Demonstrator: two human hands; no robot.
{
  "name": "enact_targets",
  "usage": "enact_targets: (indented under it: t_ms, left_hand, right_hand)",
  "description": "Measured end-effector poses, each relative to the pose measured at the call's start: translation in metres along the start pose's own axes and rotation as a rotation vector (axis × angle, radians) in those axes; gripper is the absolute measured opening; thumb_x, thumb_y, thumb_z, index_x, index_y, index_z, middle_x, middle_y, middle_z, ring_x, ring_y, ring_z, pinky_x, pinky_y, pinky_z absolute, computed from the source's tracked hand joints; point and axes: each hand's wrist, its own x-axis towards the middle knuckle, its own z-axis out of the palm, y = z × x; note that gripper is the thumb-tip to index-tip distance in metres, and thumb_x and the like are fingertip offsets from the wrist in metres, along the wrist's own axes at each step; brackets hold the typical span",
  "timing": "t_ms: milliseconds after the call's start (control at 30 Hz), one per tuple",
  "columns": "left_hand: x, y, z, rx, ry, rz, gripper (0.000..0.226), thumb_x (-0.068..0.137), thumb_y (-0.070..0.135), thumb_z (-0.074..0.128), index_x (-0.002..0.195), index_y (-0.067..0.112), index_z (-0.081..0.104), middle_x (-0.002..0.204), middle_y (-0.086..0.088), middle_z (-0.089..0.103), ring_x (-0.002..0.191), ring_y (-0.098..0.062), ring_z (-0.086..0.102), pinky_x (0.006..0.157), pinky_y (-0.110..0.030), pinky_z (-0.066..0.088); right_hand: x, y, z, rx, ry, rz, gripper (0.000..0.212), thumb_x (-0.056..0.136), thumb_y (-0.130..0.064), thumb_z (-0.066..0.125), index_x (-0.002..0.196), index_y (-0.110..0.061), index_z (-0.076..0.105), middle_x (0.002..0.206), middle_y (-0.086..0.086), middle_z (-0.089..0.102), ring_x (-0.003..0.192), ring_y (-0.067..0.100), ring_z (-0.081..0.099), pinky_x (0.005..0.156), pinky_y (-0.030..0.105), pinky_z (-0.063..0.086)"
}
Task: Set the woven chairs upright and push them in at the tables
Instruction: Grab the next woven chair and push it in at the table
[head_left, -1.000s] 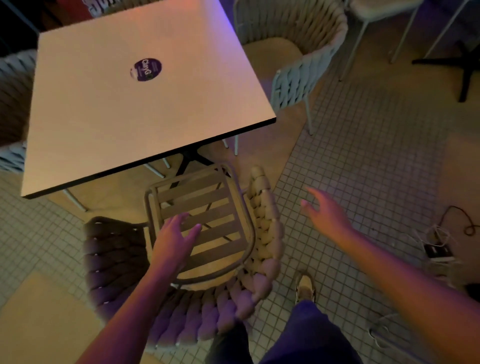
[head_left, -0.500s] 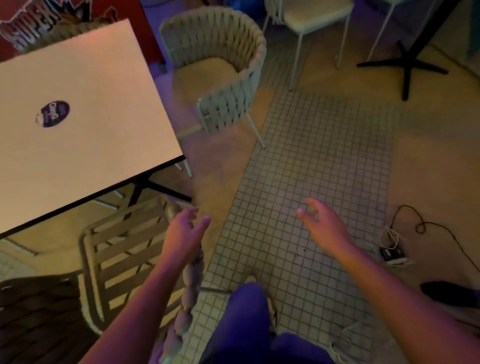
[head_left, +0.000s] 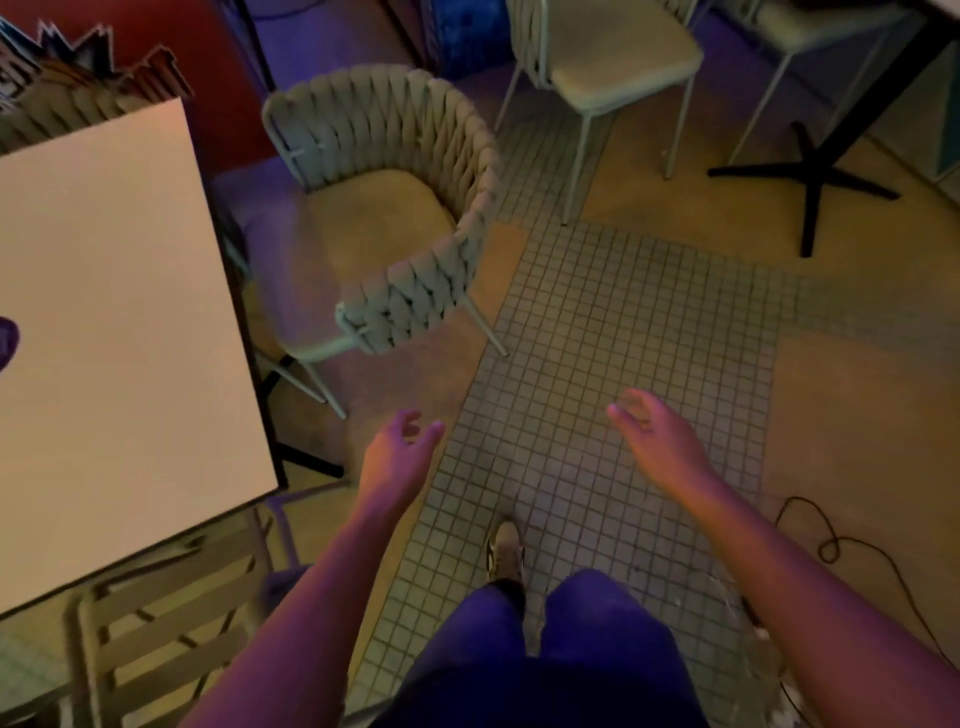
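A woven chair (head_left: 415, 156) stands upright to the right of the square white table (head_left: 114, 312), its seat facing the table and set a little away from its edge. At lower left, the slatted seat of another chair (head_left: 156, 639) shows under the table's near corner. My left hand (head_left: 395, 457) hangs open over the floor, holding nothing, a short way in front of the upright chair. My right hand (head_left: 660, 441) is open too, above the tiled strip.
A plain cushioned chair (head_left: 613, 57) stands at the back, beside a black cross-shaped table base (head_left: 810, 176). A dark cable (head_left: 831, 545) trails on the floor at right. My legs and one shoe (head_left: 504, 556) are at bottom centre. A red wall panel is behind the table.
My left hand has come off the slatted chair seat, and the view has swung right, so the upright woven chair now sits ahead. Both hands stay open.
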Motion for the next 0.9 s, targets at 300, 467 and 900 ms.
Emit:
enact_targets:
  t_ms: [300,467,900]
  left_hand:
    - [0.123,0.12,0.037,0.058,0.046,0.022,0.051,0.088,0.042,0.062,0.131,0.013,0.057,0.123,-0.01,0.067,0.11,-0.025,0.063,0.09,-0.035,0.045]
    - [0.191,0.2,0.068,0.082,0.093,-0.009,0.05,0.089,0.039,0.062,0.13,0.01,0.057,0.122,-0.013,0.067,0.111,-0.028,0.062,0.092,-0.037,0.045]
    - [0.313,0.281,0.091,-0.009,0.24,-0.248,0.048,0.087,0.04,0.058,0.127,0.014,0.059,0.122,-0.01,0.064,0.113,-0.029,0.061,0.096,-0.04,0.047]
  right_hand:
    - [0.173,-0.04,-0.062,0.086,-0.029,-0.018,0.053,0.093,-0.042,0.052,0.139,-0.015,0.046,0.136,0.012,0.057,0.122,0.023,0.056,0.094,0.029,0.041]
    - [0.287,-0.065,-0.11,0.053,-0.092,-0.053,0.054,0.093,-0.044,0.05,0.139,-0.017,0.045,0.138,0.01,0.056,0.123,0.024,0.055,0.098,0.032,0.042]
    - [0.532,-0.199,-0.111,-0.205,-0.382,-0.25,0.053,0.092,-0.045,0.051,0.137,-0.018,0.047,0.13,0.009,0.061,0.116,0.024,0.058,0.096,0.034,0.044]
